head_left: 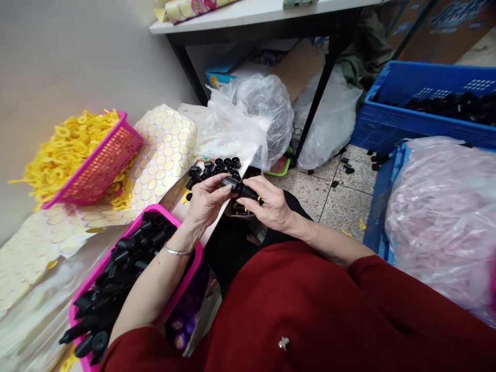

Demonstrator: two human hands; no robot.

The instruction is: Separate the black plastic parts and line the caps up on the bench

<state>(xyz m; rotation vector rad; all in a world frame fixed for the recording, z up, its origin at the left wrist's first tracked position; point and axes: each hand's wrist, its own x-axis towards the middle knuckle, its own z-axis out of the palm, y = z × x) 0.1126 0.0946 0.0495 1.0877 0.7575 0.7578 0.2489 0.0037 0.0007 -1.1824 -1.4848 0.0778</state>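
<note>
My left hand and my right hand meet over my lap, fingers curled round a black plastic tube part with a yellow ring at its right end. The left fingertips pinch its left end, the right hand wraps its body. Just beyond the hands lie several small black caps on a board. Under my left forearm stands a pink basket full of black tube parts.
A second pink basket heaped with yellow rings sits at the left on sheets of round stickers. Clear plastic bags lie under a table. A blue crate of black parts and a large bag stand at the right.
</note>
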